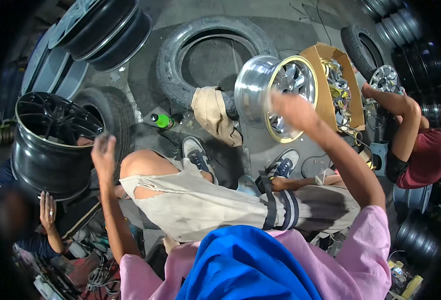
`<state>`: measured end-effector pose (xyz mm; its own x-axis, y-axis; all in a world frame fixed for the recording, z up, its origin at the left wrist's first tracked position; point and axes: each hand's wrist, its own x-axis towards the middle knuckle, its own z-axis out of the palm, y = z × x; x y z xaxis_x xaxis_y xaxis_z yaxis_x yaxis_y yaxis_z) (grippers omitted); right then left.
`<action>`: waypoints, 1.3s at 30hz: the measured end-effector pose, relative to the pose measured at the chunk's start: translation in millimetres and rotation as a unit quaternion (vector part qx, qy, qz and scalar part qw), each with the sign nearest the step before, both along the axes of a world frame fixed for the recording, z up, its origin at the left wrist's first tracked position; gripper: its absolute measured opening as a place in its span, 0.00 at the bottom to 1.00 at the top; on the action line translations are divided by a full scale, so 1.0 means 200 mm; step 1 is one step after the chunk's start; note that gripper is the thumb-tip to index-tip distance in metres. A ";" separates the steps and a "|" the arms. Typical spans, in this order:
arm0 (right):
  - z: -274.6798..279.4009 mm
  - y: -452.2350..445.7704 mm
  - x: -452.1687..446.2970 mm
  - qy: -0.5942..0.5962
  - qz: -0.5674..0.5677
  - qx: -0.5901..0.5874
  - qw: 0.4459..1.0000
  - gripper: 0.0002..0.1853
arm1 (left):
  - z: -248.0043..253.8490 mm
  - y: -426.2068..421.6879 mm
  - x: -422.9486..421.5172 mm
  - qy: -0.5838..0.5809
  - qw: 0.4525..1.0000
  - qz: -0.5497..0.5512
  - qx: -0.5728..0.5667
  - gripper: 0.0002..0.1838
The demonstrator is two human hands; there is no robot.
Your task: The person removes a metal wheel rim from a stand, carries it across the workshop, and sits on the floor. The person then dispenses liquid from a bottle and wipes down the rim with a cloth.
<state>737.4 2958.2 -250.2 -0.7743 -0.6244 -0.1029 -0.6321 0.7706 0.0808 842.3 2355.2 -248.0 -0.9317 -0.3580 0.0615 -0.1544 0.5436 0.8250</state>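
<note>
Your right hand (293,112) blurred at polished wheel (255,86), left hand (103,152) part-curled well left of it; both holds unclear. Unsteadied, wheel on edge could roll.

Left of the wheel (253,92) and reaching farther back, a tire (171,70); also left, a cloth (213,110), then farther out a bottle (161,120). Just right, a box (323,102) with parts (338,87) inside; in front, a shoe (286,162); well left, another rim (50,165).
</note>
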 end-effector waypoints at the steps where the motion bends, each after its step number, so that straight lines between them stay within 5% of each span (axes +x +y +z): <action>1: 0.09 0.01 -0.13 0.002 -0.063 -0.103 0.993 0.14 | 0.21 0.12 -0.08 0.030 0.999 -0.002 0.014 0.17; 3: 0.08 0.08 -0.36 0.088 -0.078 -0.183 0.976 0.12 | 0.58 0.40 -0.19 0.103 0.994 -0.017 0.020 0.16; 7: 0.04 0.04 -0.19 0.060 0.016 -0.153 0.986 0.13 | 1.04 0.96 -0.29 0.227 0.964 -0.136 -0.035 0.10; 9: 0.04 -0.06 0.10 -0.084 0.015 0.015 0.996 0.24 | 1.17 1.16 -0.31 0.278 0.936 -0.204 -0.066 0.08; 13: -0.36 0.24 0.48 -0.057 0.177 0.019 0.982 0.20 | 1.34 1.41 -0.35 0.365 0.872 -0.303 -0.123 0.09; 15: -0.32 0.19 0.54 -0.103 0.122 0.058 0.985 0.20 | 1.42 1.54 -0.34 0.395 0.845 -0.350 -0.087 0.07; 17: -0.26 0.18 0.44 -0.054 0.124 0.024 0.991 0.20 | 1.44 1.62 -0.37 0.401 0.831 -0.384 -0.035 0.06; 20: 0.10 -0.03 0.16 -0.151 -0.032 -0.033 0.987 0.21 | 1.31 1.68 -0.48 0.370 0.854 -0.361 -0.070 0.09; 22: 0.15 -0.03 -0.12 -0.077 -0.060 -0.033 0.995 0.20 | 1.18 1.68 -0.56 0.299 0.885 -0.354 -0.047 0.09; 26: -0.34 0.55 -0.63 0.171 -0.160 -0.236 0.943 0.23 | 0.98 1.59 -0.64 0.183 0.913 -0.354 -0.084 0.11; 28: -0.28 0.66 -0.58 0.025 -0.309 -0.257 0.915 0.22 | 0.97 1.56 -0.64 0.183 0.913 -0.353 -0.088 0.11; 31: -0.82 1.16 -0.51 -0.090 -0.400 -0.212 0.887 0.21 | 0.98 1.55 -0.64 0.198 0.904 -0.368 -0.091 0.11; 33: -1.03 1.28 -0.10 -0.268 -0.480 -0.415 0.725 0.16 | 0.96 1.56 -0.65 0.226 0.894 -0.376 -0.090 0.10; 34: -1.14 1.24 0.08 -0.320 -0.558 -0.429 0.634 0.21 | 0.96 1.57 -0.66 0.223 0.896 -0.375 -0.083 0.10; 36: -0.93 0.84 0.43 -0.405 -0.623 -0.556 0.372 0.27 | 0.97 1.59 -0.67 0.229 0.888 -0.386 -0.094 0.10; 37: -0.74 0.58 0.53 -0.389 -0.680 -0.512 0.353 0.26 | 0.97 1.61 -0.68 0.229 0.889 -0.389 -0.081 0.11; 38: -0.88 0.54 0.70 -0.457 -0.619 -0.593 0.237 0.25 | 0.97 1.64 -0.69 0.226 0.889 -0.391 -0.078 0.11; 39: -0.80 0.38 0.78 -0.498 -0.589 -0.595 0.227 0.25 | 0.98 1.68 -0.69 0.226 0.888 -0.391 -0.085 0.11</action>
<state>893.2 3033.4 -409.8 -0.4383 -0.0895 -0.8944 0.8206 -0.4458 -0.3575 704.2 2690.4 -51.9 -0.7574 0.4390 0.4834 0.6517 0.4613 0.6021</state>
